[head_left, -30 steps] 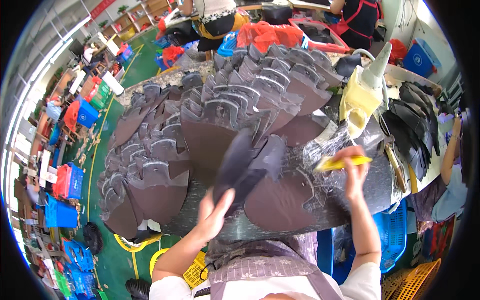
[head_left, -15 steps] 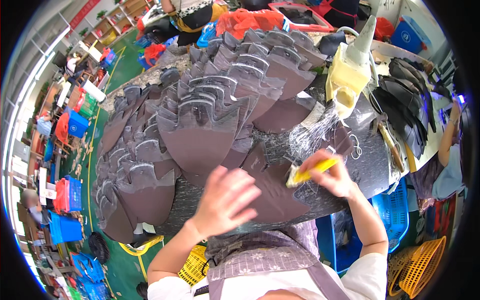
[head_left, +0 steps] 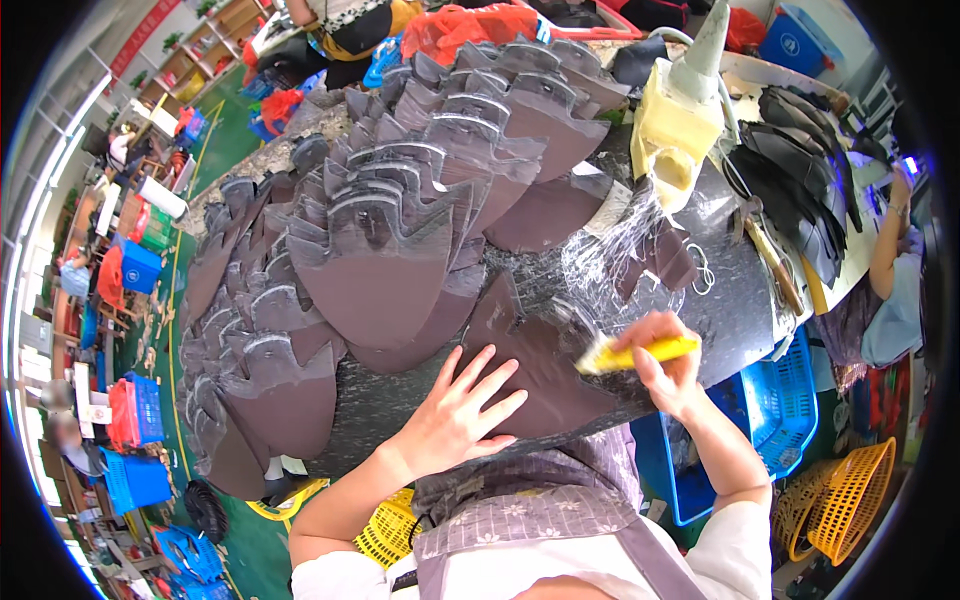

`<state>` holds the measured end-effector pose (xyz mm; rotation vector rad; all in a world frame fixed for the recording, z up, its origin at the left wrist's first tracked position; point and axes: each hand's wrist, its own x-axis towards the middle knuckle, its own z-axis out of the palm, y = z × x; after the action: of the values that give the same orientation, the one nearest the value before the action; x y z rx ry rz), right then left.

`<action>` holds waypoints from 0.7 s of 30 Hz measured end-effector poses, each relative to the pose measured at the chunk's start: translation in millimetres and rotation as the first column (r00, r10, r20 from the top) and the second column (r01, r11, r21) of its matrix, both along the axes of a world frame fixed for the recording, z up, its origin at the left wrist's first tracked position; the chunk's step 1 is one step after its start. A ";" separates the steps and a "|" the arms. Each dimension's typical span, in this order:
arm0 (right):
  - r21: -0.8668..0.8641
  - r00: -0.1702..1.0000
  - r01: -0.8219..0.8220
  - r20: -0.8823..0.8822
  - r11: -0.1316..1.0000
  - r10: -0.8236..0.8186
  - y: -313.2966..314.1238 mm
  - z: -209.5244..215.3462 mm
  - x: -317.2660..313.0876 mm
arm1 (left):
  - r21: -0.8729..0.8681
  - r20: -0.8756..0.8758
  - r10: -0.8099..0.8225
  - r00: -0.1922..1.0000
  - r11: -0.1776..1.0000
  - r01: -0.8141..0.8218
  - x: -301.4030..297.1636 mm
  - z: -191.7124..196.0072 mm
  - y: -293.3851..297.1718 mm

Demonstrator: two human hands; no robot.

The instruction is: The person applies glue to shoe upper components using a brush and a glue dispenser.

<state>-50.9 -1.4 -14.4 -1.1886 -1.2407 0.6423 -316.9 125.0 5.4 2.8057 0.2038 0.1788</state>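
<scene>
In front of me a flat dark brown cut piece point(head_left: 545, 385), like a shoe upper, lies on the black, streaked worktop point(head_left: 385, 405). My left hand point(head_left: 455, 415) rests on its left edge with the fingers spread. A brush point(head_left: 612, 358) with a yellow handle and pale bristles is gripped in my right hand point(head_left: 668, 375); its bristles are at the piece's right side. Beyond it stands a cream pot point(head_left: 675, 135) with a tall cone spout, and whitish glue-like strands hang from its opening. Overlapping brown pieces point(head_left: 370, 285) are spread in rows to the left.
Black curved pieces point(head_left: 790, 180) lie at the right, beside a wooden-handled tool point(head_left: 775, 265). Below the worktop's right edge sit a blue crate point(head_left: 780, 410) and a yellow basket point(head_left: 850, 500). Another person's arm point(head_left: 885, 230) shows at the far right.
My left hand has come down onto the piece from above it. The brush in my right hand has shifted slightly right, and the whole view has moved a little.
</scene>
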 end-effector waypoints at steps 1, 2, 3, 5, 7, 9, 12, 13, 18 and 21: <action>0.042 1.000 0.019 0.017 0.999 -0.020 13.4 10.5 -6.5 | 0.005 -0.009 -0.009 1.000 1.000 0.009 1.5 0.4 1.5; 0.027 0.995 -0.002 0.098 1.000 -0.001 27.9 19.9 -13.7 | -0.002 -0.011 -0.018 1.000 1.000 0.018 2.7 0.7 2.2; 0.008 0.984 -0.018 0.175 1.000 0.016 38.1 26.1 -18.6 | -0.010 -0.016 -0.028 0.999 1.000 0.028 3.9 -0.1 2.2; -0.073 0.941 0.008 0.337 0.997 0.017 36.0 13.5 -21.2 | -0.010 0.011 -0.025 1.000 1.000 0.025 2.0 -2.7 2.3; -0.022 0.909 -0.012 0.417 1.000 0.020 1.8 3.4 -15.7 | -0.014 0.009 -0.020 1.000 1.000 0.020 0.5 -2.6 2.8; 0.017 0.922 -0.030 0.386 0.999 0.021 -34.0 -6.0 -18.0 | -0.008 -0.017 -0.034 0.999 0.999 0.034 1.3 -1.8 0.2; 0.049 0.913 -0.016 0.409 0.999 -0.005 -49.8 7.9 -20.9 | 0.018 -0.058 -0.058 0.997 0.998 0.060 3.4 2.6 -2.4; 0.121 0.911 0.026 0.407 0.992 -0.074 -41.7 12.4 -25.4 | 0.014 -0.061 -0.065 0.996 0.998 0.066 3.9 3.8 -4.4; -0.035 0.964 0.023 0.266 0.999 -0.013 -63.4 -4.2 -16.4 | 0.076 -0.110 -0.040 0.993 0.996 0.048 9.0 4.3 -19.0; 0.120 0.962 0.195 0.170 0.973 -0.214 -42.5 4.6 -8.4 | 0.096 -0.081 -0.047 0.996 0.994 0.055 11.6 -0.2 -17.6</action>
<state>-59.4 -43.9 -9.8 -1.2907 -1.2656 0.3186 -305.3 107.5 5.2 2.9152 0.1449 0.0685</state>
